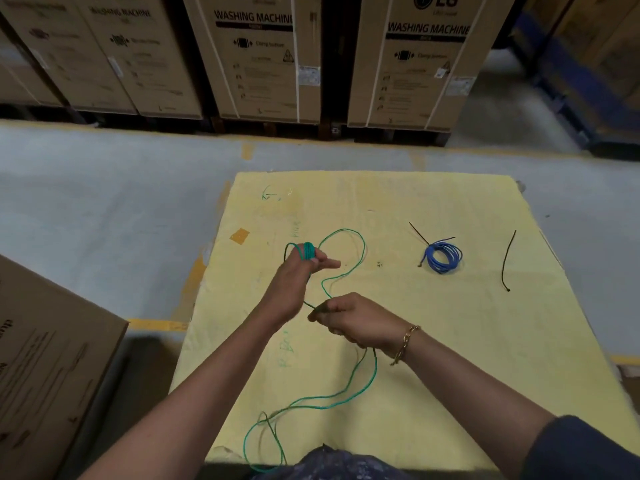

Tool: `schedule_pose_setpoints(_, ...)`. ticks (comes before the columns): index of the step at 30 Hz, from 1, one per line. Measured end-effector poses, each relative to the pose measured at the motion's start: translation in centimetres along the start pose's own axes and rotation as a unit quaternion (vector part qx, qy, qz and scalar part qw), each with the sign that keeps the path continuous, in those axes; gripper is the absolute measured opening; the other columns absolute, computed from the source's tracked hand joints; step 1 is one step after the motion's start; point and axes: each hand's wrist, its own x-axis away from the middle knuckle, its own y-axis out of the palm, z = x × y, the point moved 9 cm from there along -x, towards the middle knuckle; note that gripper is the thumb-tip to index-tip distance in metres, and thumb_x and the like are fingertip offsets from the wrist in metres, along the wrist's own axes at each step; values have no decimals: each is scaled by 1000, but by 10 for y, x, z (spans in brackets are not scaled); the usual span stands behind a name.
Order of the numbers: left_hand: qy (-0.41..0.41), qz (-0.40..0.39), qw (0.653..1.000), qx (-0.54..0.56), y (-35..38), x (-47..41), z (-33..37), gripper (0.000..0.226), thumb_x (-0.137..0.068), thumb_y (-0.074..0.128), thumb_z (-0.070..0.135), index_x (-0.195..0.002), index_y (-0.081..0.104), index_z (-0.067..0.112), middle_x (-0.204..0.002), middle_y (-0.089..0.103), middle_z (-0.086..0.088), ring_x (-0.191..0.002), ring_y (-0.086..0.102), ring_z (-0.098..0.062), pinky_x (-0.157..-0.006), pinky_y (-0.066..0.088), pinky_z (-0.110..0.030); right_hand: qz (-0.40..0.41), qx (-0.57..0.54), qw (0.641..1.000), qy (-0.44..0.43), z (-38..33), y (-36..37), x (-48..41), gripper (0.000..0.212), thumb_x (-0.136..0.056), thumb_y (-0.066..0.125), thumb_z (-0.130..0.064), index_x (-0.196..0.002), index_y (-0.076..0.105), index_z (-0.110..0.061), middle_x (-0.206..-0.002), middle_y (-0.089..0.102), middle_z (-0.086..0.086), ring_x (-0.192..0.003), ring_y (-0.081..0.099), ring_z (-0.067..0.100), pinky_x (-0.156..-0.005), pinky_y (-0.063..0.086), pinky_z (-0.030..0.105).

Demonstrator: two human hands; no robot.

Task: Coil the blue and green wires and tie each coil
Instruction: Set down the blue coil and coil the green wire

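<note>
- Yellow table top (450,341) carries the whole job. The green wire (307,251) has a long loose tail that hangs over the near edge, where it can snag or kink when it is pulled.
- Left hand (294,282) has green turns wound around its fingers; whether they curl, I cannot tell. Slack could let the turns slip off.
- Right hand (360,323) pinches the wire; a weak pinch gives uneven turns.
- Blue coil (443,257), already tied, lies apart at right.
- Black cable tie (507,261) lies near the right edge and could be knocked off.
</note>
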Motion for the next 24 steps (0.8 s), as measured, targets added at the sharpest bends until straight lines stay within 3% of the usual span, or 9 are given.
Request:
schedule_pose_setpoints(4,35,-52,965,-256,2,7,-3,21,-97,34,34,-106,53,33,-105,74,15,-108,63,-7,-99,46,-40,-42,-24,999,22,-16,-23,12,20,-96,59,-23,-100,76,-14,-59,43,-9,-48,29,9,-42,21,21)
schedule_pose_setpoints(7,36,-87,946,-309,9,15,-4,20,-99,32,37,-101,52,33,-80,73,8,-85,65,-9,-85,50,-42,-1,70,997,-29,-38,-56,21,17,-96,60,-16,-97,77,-11,-47,51,-18,-44,43,0,-45,28,12)
schedule_pose_setpoints(9,33,-102,950,-294,15,19,0,22,-100,33,37,-90,52,33,-63,63,5,-66,57,-13,-72,46,-40,17,126,989,-72,-51,-71,24,15,-96,62,-16,-94,77,-14,-50,56,-26,-51,51,-9,-53,32,8)
schedule_pose_setpoints(12,-35,-136,977,-161,22,22,-3,37,-103,33,36,-92,64,19,-52,44,4,-52,40,-15,-73,48,-43,51,143,981,-122,-63,-88,22,8,-91,71,-24,-85,76,-22,-61,64,-15,-57,49,-3,-62,37,22)
schedule_pose_setpoints(14,-87,-183,979,-27,32,29,-4,42,-104,32,32,-92,64,7,-49,35,0,-45,30,-16,-96,53,-53,85,82,982,-146,-66,-100,20,9,-86,78,-26,-84,76,-18,-69,66,-3,-61,51,3,-63,41,23)
schedule_pose_setpoints(17,-138,-211,938,238,40,38,8,34,-104,37,26,-88,61,7,-46,27,2,-37,21,-12,-105,46,-62,138,-41,979,-144,-56,-105,13,20,-84,79,-25,-84,72,-6,-59,49,-5,-48,37,4,-46,32,17)
schedule_pose_setpoints(20,-129,-188,878,421,39,35,27,29,-102,38,24,-88,58,9,-47,36,1,-39,32,-13,-103,47,-62,168,-141,971,-98,-29,-90,0,29,-89,72,-37,-79,71,-10,-52,38,-10,-45,26,8,-45,21,22)
schedule_pose_setpoints(22,-109,-156,859,475,32,28,35,30,-101,37,24,-91,60,8,-58,55,-4,-56,60,-21,-99,50,-61,148,-162,974,-59,-10,-63,-8,25,-93,66,-37,-76,70,-18,-49,41,-12,-42,27,6,-46,19,22)
schedule_pose_setpoints(24,-84,-132,857,492,26,20,42,33,-102,35,25,-95,62,7,-83,73,-13,-95,72,-36,-103,45,-62,116,-144,983,-21,8,-30,-12,33,-99,55,-39,-76,72,-24,-52,48,-11,-41,31,6,-44,21,20)
